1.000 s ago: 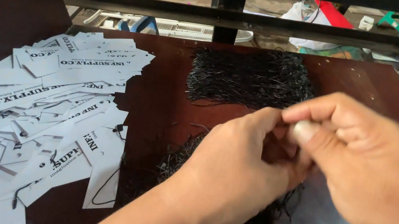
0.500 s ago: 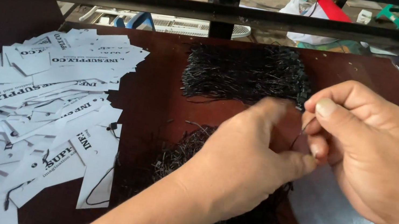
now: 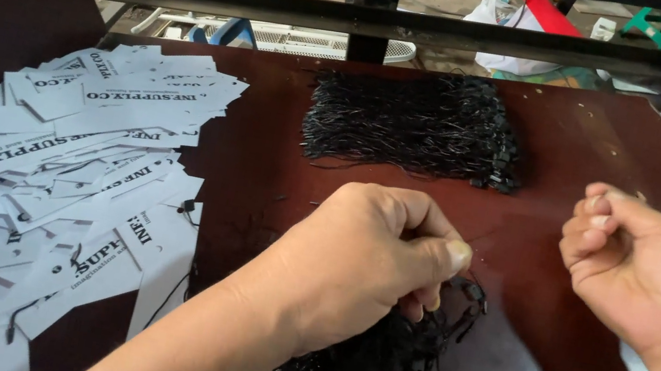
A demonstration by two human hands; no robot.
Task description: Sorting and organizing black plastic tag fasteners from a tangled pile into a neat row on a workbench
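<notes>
Loosely curled left hand (image 3: 371, 265) on black strings (image 3: 371, 365)

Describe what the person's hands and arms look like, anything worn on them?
Both are bare. The left hand and its forearm show no glove, sleeve, ring, watch or band. The right hand is likewise ungloved with no jewellery, its wrist uncovered to the frame edge. Fingernails are short and unpainted.

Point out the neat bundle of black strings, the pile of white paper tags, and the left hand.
Neat bundle of black strings (image 3: 414, 123): head view, middle of the bundle.
Pile of white paper tags (image 3: 71, 167): head view, centre of the pile.
Left hand (image 3: 363, 259): head view, back of the hand.
</notes>
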